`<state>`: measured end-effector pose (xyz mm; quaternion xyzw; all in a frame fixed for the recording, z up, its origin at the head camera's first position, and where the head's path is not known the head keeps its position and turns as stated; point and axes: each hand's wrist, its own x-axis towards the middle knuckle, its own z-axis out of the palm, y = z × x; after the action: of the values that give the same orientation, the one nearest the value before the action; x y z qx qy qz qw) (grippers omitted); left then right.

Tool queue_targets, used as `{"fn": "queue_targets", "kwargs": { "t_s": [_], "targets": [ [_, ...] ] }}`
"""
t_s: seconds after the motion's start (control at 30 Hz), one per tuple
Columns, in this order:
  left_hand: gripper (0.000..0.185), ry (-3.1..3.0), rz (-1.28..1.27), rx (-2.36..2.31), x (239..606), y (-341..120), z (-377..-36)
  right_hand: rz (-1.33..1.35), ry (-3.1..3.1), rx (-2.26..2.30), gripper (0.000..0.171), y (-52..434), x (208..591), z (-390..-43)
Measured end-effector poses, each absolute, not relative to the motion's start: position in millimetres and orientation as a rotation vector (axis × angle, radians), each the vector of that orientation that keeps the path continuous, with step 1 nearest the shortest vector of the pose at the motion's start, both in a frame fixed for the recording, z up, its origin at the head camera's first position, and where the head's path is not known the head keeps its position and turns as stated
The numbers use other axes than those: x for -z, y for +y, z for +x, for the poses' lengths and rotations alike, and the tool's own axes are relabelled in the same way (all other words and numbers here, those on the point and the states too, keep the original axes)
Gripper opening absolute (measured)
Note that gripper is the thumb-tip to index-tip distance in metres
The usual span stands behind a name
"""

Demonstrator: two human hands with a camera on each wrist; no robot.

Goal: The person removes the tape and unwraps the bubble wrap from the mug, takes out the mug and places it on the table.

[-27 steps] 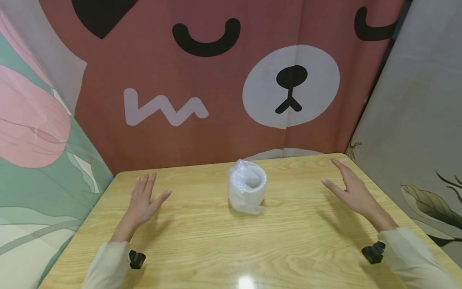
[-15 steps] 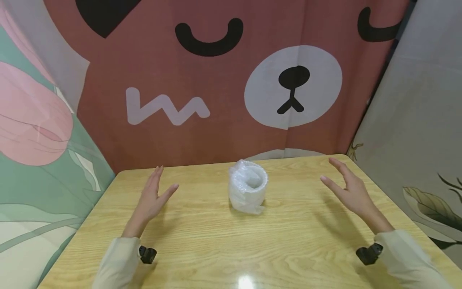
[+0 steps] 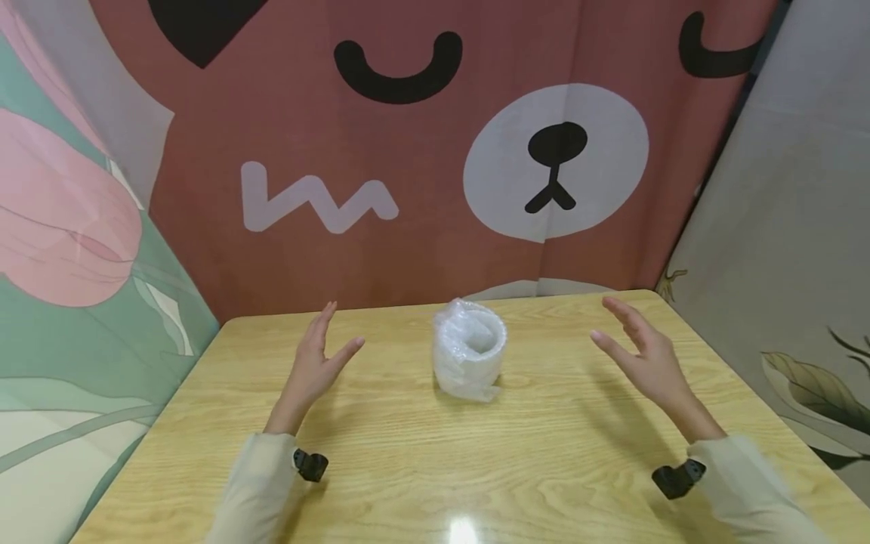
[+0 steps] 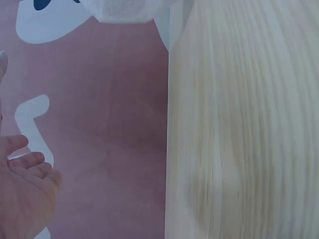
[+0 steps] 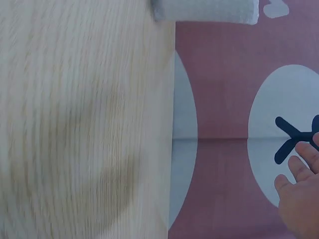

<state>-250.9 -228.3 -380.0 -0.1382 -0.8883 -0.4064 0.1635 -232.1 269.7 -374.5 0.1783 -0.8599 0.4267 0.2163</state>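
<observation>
A roll of bubble wrap [image 3: 469, 351], whitish and translucent, stands on end near the far middle of the table, its hollow centre facing up. To its left, my left hand [image 3: 314, 370] hovers above the wood with thumb spread from the fingers, touching nothing. On the other side my right hand [image 3: 649, 363] is held above the table too, fingers loosely extended and apart from the roll. Part of the bubble wrap roll [image 4: 124, 10] shows at the top of the left wrist view, and the roll [image 5: 209, 10] also enters the right wrist view at the top.
The light wooden table [image 3: 408, 468] ends at a red curtain [image 3: 326, 264] with a bear face behind it. A floral curtain [image 3: 68, 363] hangs at the left, a grey one [image 3: 782, 227] at the right. Black wrist cameras sit at both cuffs.
My left hand has moved right and a little forward, closer to the roll. The right hand has shifted slightly left. The roll stays in place on the table.
</observation>
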Motion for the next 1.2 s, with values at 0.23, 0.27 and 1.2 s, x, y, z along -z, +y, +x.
{"fn": "queue_targets", "kwargs": {
  "t_s": [0.23, 0.27, 1.2],
  "targets": [
    [0.079, -2.455, -0.443, 1.312, 383.5, -212.0, -255.3, 0.535, -2.312, -1.254, 0.062, 252.5, 371.8, -232.4],
    [0.079, -2.442, -0.452, 1.329, 383.7, -209.1, -255.9, 0.549, -2.304, -1.256, 0.061, 249.1, 369.7, -230.7],
    [0.084, -2.385, -0.535, 1.578, 392.4, -149.9, -264.2, 0.620, -2.205, -1.485, 0.050, 204.4, 380.2, -235.0]
  ]
}}
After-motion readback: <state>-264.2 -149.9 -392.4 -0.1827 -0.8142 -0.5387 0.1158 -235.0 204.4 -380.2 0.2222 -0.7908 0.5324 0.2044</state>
